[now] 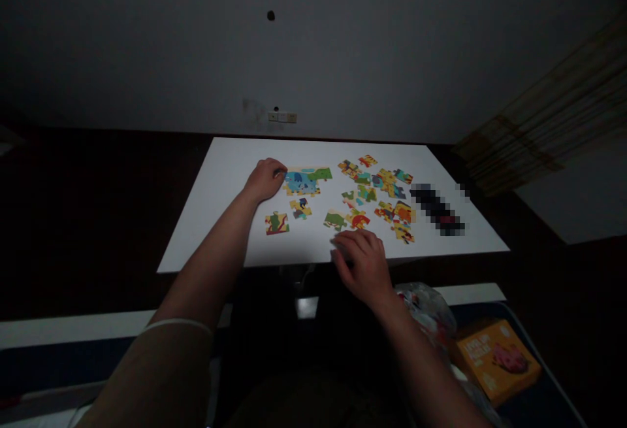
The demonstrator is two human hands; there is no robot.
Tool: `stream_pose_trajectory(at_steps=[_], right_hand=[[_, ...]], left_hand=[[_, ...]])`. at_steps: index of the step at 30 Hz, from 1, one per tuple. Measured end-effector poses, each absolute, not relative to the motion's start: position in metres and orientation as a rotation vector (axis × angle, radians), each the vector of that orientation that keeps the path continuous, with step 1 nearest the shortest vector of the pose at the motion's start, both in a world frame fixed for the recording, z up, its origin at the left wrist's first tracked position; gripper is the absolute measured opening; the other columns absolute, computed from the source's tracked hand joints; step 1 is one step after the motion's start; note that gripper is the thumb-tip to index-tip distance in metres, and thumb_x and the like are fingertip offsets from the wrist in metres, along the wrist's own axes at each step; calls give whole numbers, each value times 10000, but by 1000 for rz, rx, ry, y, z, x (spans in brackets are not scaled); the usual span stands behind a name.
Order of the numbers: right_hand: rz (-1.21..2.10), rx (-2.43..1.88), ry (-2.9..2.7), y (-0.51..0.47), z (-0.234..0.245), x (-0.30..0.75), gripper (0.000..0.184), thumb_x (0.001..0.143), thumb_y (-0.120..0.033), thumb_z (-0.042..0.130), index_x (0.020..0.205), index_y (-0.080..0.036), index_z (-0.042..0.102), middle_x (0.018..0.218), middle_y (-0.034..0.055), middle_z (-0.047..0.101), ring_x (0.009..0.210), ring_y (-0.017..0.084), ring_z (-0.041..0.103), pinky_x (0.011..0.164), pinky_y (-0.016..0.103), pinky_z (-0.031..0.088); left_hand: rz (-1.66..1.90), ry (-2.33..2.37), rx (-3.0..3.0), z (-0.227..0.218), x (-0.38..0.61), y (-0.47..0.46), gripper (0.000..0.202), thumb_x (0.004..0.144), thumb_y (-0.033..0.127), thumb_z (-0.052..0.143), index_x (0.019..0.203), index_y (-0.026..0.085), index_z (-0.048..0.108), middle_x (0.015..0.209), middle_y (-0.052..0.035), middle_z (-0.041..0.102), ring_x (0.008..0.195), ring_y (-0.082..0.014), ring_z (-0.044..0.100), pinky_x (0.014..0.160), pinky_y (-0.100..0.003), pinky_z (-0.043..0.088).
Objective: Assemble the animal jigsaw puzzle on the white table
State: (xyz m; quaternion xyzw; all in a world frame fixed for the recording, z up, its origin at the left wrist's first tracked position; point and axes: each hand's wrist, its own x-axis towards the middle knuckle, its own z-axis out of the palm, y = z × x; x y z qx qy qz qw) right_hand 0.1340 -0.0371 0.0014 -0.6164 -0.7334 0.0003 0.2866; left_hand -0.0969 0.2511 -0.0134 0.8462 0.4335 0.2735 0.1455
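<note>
My left hand is curled at the left edge of a partly joined puzzle with a blue animal and a green patch. Its thumb and fingertips close on the puzzle piece at that edge, which they partly cover. My right hand hovers at or rests on the table's front edge, fingers bent and thumb apart, with nothing in it. Just beyond it lie a green puzzle piece and an orange-red piece. Nearer my left arm are a piece with a green shape and a yellow-blue piece.
Several loose or joined pieces spread over the right half of the white table. A blurred-out dark object lies right of them. Below the table at right are an orange box and a clear plastic bag. A wall stands behind.
</note>
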Motion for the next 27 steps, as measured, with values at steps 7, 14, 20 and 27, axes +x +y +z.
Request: stream_pose_trajectory(at_steps=[7,14,20,27], right_hand=[[17,-1697,-2107,3,11,121,339,955,-254,528,1256,-295,679,1382,62,629,1285,330,522,1032,564,448],[-38,-1715,-2040,7,-2,152,348,948,-217,515,1235,-294,696,1351,86,649,1253,326,585,989,597,509],[39,-1643,-2127,13,12,113,360,950,-237,542,1288,-290,657,1374,61,636,1311,317,538,1082,574,469],[14,-1665,-2146,30,5,67,435,943,-295,585,1378,-307,591,1500,101,515,1365,377,461,1026,596,489]], left_hand=[[846,1245,2389,-14,-98,250,252,841,229,577,1020,252,753,1138,-81,717,1153,-310,606,1064,-488,471],[864,1244,2373,-15,-98,250,253,856,205,571,1031,252,748,1142,-75,713,1172,-308,597,1082,-522,453],[874,1229,2387,-16,-97,251,249,862,214,571,1028,248,754,1151,-84,710,1157,-308,598,1071,-512,459],[853,1247,2396,-14,-98,248,261,855,235,569,1031,270,759,1144,-67,721,1157,-316,606,1047,-512,478]])
